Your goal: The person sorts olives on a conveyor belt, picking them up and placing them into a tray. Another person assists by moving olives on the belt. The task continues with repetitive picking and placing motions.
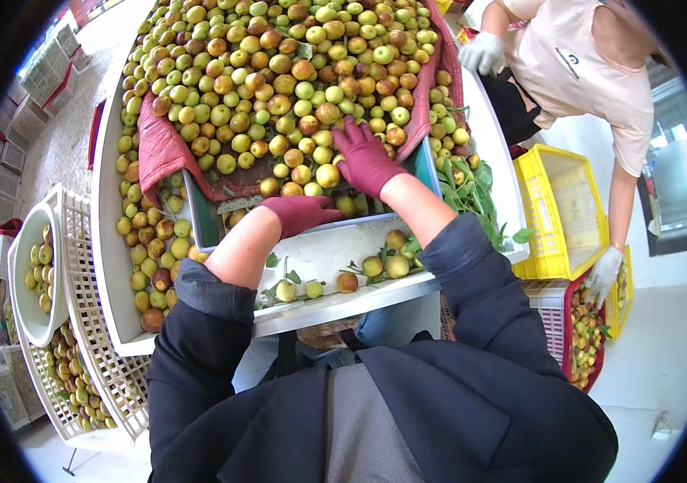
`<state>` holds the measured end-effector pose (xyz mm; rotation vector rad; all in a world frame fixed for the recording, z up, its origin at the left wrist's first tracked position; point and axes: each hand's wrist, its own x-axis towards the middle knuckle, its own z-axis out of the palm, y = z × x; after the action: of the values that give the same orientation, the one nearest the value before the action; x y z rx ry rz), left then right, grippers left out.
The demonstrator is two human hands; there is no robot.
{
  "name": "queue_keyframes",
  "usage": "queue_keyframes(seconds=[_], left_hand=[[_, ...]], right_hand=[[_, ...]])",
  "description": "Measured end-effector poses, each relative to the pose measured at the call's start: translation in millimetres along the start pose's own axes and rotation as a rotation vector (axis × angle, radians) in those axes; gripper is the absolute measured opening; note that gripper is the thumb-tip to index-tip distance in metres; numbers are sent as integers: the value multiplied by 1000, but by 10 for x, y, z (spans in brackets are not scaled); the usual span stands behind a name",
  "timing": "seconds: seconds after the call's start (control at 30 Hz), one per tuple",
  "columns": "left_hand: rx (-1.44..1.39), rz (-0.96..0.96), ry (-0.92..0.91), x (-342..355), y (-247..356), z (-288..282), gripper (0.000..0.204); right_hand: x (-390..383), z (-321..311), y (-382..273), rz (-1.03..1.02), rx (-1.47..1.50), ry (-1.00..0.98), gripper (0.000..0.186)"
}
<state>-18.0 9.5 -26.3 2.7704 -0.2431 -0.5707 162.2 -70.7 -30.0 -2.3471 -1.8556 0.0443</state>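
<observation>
**A:** Where are the person's hands?

**B:** Both wear dark red gloves and sit over a long white sorting table (110, 241). The right hand (366, 158) lies flat on a big heap of green and brown jujube fruits (279, 72), at the heap's near edge, fingers spread and resting on the fruit. Nothing is pinched. The left hand (302, 212) is just nearer than the heap, at the lip of a green crate (198, 216). Its fingers curl loosely, and I cannot tell whether they hold a fruit.

**A:** And around the table?

**B:** The heap rests on a red cloth (160, 149) lining the crate. A few loose fruits (372, 266) and leaves (472, 193) lie on the table's near end, below the hands. Left of the table stands a white bowl (25, 310) of fruit on a white slatted crate (90, 338). Right of the table is a yellow crate (557, 213). A co-worker in a pale top stands there, one white-gloved hand (482, 53) near the table's far corner, the other (604, 272) hanging over a red-lined crate (581, 330) of fruit.
</observation>
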Motion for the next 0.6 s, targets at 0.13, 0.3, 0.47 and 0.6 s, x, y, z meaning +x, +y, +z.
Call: queue_keyframes(seconds=[0.13, 0.3, 0.47, 0.6], left_hand=[[-304, -81, 91, 165, -221, 333, 40], [-345, -98, 122, 162, -194, 293, 50], [-309, -114, 29, 131, -149, 191, 40], [-497, -356, -47, 100, 26, -54, 40]], right_hand=[[-167, -253, -293, -262, 7, -205, 61], [6, -355, -380, -209, 385, -117, 35], [272, -142, -346, -93, 40, 434, 49], [228, -147, -377, -175, 196, 82, 50]])
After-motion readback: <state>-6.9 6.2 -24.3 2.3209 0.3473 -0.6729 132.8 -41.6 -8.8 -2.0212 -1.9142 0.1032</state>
